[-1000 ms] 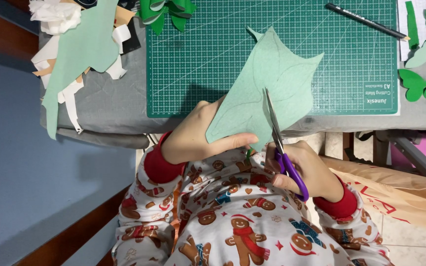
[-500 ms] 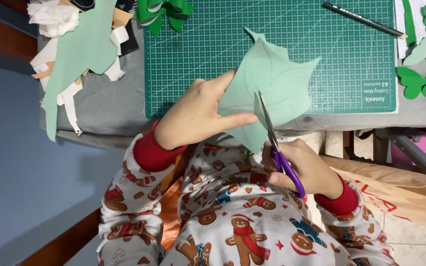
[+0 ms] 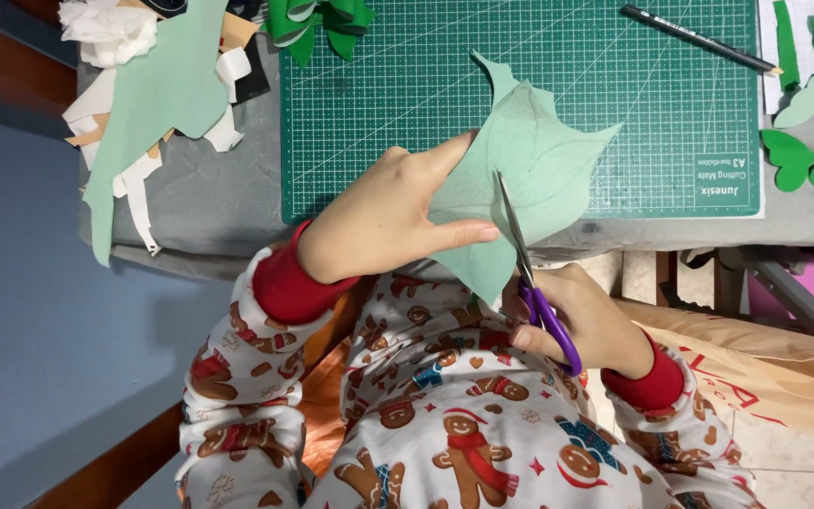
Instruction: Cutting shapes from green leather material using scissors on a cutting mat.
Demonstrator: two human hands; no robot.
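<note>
Pale green paper sheet point(image 3: 539, 160), leaf-shaped with pointed lobes: centre of frame, held over the near edge of the green cutting mat point(image 3: 379, 113).
Left hand point(image 3: 393, 221): centre-left, thumb and fingers pinching the sheet's left edge.
Right hand point(image 3: 586, 320): lower centre-right, fingers curled through the purple handles of the scissors point(image 3: 525, 259); blades slightly parted, biting into the sheet's lower edge.
Black pen point(image 3: 699, 38): upper right, on the mat.
Dark green cut-out shapes point(image 3: 807, 155): right edge.
Paper offcuts, pale green, white and tan point(image 3: 148, 104): upper left, on the grey tabletop point(image 3: 219, 203).
Sleeves: gingerbread print with red cuffs.
</note>
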